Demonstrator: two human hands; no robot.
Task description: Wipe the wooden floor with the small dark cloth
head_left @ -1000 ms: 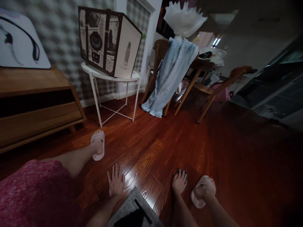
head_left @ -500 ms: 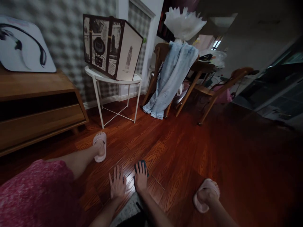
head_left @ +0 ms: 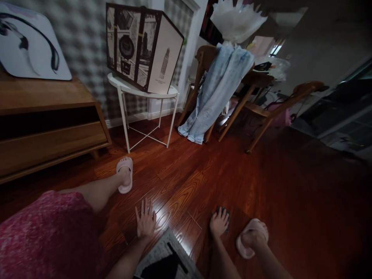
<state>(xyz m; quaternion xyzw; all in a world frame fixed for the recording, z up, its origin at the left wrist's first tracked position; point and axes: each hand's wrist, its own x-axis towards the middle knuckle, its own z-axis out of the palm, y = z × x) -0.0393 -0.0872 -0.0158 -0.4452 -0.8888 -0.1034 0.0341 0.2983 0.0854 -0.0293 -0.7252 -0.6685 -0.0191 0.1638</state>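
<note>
My left hand (head_left: 146, 221) lies flat on the reddish-brown wood floor (head_left: 188, 186), fingers spread, with nothing in it. To the right, my right hand (head_left: 219, 221) presses down on a small dark cloth or pad (head_left: 226, 213); its fingers curve over the top and hide most of it, so its exact kind cannot be made out. Between my forearms, at the bottom edge, shows a grey flat piece with a black pattern (head_left: 174, 255), perhaps a mat. The right hand is close to a foot in a pink slipper (head_left: 247, 242).
Another pink slipper (head_left: 124, 174) is at the left, below a wooden cabinet (head_left: 52, 139). Behind stands a white round side table (head_left: 145, 93) bearing a printed box (head_left: 139, 46). Light jeans (head_left: 215, 93) hang over a wooden chair; another chair (head_left: 270, 112) stands farther right.
My right hand has slid to the right across the floor with the dark piece under it. The left hand stays nearly in place. More of the grey patterned piece shows.
</note>
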